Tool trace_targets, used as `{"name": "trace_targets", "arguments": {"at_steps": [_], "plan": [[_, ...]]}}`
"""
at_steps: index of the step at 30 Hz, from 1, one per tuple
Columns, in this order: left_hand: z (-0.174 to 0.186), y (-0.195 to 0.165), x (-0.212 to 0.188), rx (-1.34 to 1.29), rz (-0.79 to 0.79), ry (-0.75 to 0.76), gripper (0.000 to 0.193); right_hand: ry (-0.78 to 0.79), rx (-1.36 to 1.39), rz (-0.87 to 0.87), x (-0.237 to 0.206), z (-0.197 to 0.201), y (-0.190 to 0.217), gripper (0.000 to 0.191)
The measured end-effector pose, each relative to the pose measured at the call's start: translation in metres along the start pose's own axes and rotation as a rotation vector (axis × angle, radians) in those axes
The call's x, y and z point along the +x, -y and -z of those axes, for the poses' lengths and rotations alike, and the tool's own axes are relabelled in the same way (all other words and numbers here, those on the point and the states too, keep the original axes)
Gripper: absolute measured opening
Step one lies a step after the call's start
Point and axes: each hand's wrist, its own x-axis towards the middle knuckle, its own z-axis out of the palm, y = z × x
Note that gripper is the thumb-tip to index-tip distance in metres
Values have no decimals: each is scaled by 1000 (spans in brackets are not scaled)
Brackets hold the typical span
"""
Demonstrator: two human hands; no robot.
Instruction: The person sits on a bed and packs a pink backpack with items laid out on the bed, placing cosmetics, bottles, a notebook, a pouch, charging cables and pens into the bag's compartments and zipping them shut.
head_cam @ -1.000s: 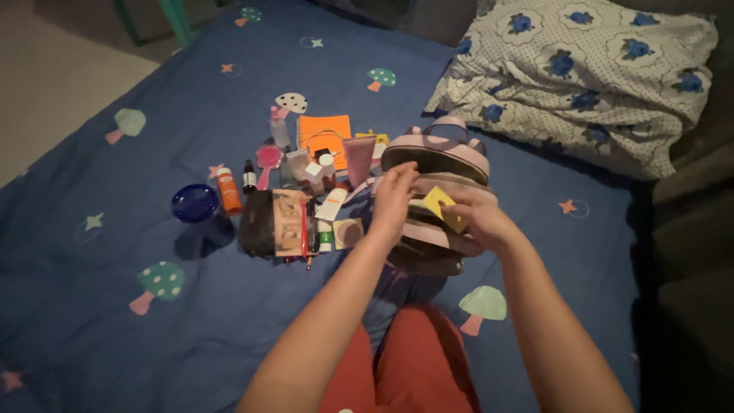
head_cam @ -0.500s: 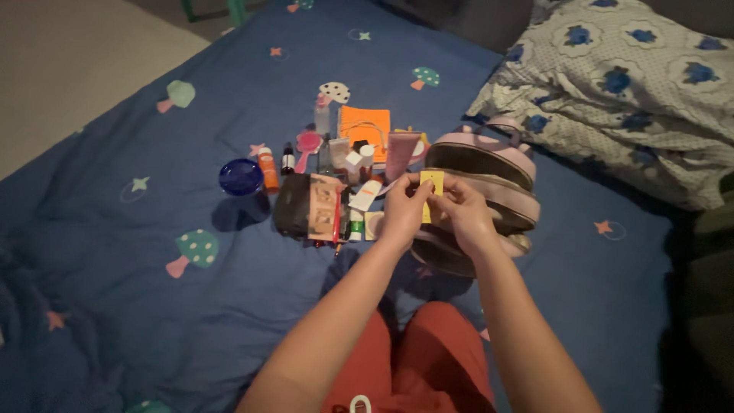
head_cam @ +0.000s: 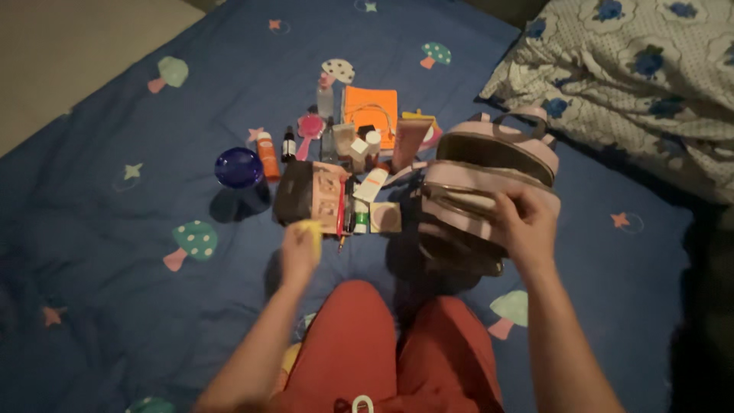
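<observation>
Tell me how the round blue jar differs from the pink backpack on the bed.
The blue jar is small, round and glossy dark blue; the backpack is far bigger, soft and pale pink with dark zip openings. The jar stands alone at the left end of the cluster, untouched; the backpack lies at the right end with the right hand on it. Both rest on the blue mushroom-print sheet.

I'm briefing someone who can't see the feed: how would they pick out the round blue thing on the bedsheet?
Start at the pink backpack that the right hand rests on, then scan left across the cluster of small bottles and tubes on the blue mushroom-print sheet. At the cluster's far left edge, beside an orange bottle, sits the blue jar. It alone is round, squat and glossy dark blue.
</observation>
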Motion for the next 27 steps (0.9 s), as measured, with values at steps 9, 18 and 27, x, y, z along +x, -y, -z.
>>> {"name": "trace_targets", "arguments": {"at_steps": [9,18,27], "plan": [[51,53,-49,-76,163,-52,27,37,-216,260,-57,-41,-1,12],[-5,19,-28,-262,228,-26,29,490,-121,-89,-61,-221,-108,35],[-12,5,-12,-152,-16,-82,51,622,67,-228,-58,-252,-142,48]]}}
